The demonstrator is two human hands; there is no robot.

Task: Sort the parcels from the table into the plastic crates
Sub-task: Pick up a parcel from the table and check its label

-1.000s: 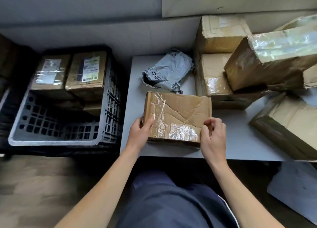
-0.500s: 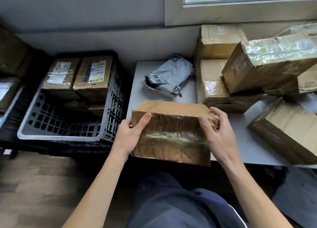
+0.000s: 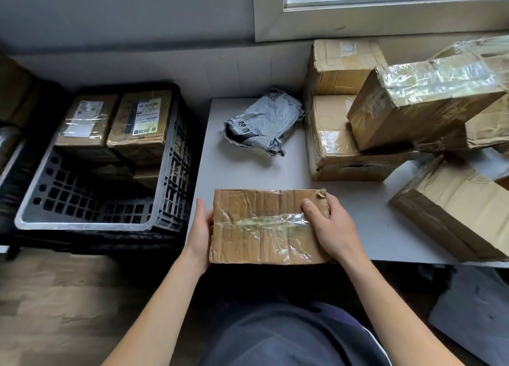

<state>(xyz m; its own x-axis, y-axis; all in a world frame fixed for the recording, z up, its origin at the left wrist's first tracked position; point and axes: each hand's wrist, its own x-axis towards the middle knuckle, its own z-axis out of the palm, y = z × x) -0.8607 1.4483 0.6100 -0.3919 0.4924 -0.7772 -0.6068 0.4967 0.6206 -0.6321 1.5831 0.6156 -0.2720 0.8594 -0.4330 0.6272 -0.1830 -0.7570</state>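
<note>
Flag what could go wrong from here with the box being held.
The cardboard box is at the near edge of the table, held only at its ends by the left hand and right hand; glossy tape by the right thumb could let the grip slip. The crate already holds labelled boxes at its far end, so the box could catch on them or the rim.
</note>
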